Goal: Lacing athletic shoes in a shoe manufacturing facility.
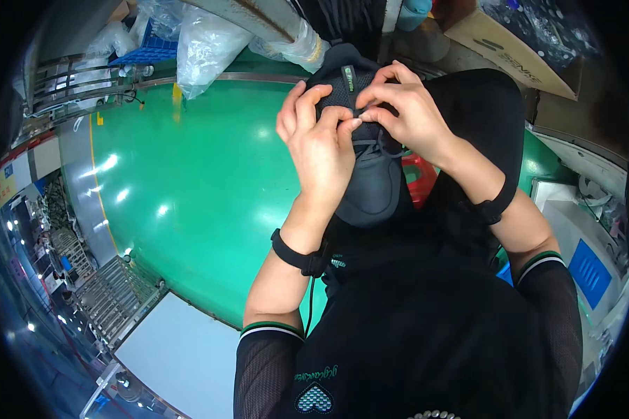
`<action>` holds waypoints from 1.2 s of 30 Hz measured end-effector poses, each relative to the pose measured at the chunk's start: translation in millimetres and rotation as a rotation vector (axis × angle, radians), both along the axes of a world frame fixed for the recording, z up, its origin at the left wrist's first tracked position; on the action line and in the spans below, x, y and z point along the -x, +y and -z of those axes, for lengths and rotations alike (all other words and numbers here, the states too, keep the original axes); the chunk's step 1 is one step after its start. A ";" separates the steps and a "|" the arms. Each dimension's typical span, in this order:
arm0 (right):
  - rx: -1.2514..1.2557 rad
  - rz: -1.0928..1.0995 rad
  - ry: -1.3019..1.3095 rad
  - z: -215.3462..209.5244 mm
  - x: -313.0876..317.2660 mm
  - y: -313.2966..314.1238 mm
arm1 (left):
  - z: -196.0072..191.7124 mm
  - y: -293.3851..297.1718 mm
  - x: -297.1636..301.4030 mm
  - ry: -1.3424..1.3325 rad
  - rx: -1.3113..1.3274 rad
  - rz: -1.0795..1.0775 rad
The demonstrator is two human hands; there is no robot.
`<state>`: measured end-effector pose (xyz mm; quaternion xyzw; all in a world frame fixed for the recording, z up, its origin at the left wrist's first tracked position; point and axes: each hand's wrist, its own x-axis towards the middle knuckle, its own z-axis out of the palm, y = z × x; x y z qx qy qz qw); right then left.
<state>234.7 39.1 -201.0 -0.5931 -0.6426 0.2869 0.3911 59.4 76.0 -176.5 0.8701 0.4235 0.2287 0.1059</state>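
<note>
A dark grey and black sports shoe (372,183) hangs in front of my chest, toe end toward me, tongue with a small green tag pointing away. My left hand (319,143) grips the shoe's left side near the lace area, fingers curled. My right hand (403,112) pinches at the laces near the tongue, fingertips meeting those of the left hand. A black band sits on each wrist. My black clothing fills the lower part of the view and hides the shoe's sole.
A green floor (189,195) spreads to the left below me. Clear plastic bags (206,45) and a metal rack (77,80) lie at the top left. A cardboard box (507,52) sits top right, a white machine with a blue panel (586,269) at the right, a red crate (419,178) behind the shoe.
</note>
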 end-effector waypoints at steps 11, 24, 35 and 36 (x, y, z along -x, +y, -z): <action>0.290 0.321 1.345 -22.4 -14.0 -14.0 | -31.3 10.2 2.2 -1.536 1.566 0.070; 0.183 0.798 0.770 7.9 -187.9 -136.3 | -25.6 51.8 180.7 -0.980 0.802 -0.400; 0.171 0.216 0.546 -10.4 -7.6 -37.1 | -36.3 -2.0 14.1 -0.193 0.484 0.094; 0.166 0.189 0.520 -11.0 -4.8 -38.5 | -30.7 -3.6 20.1 -0.193 0.486 0.089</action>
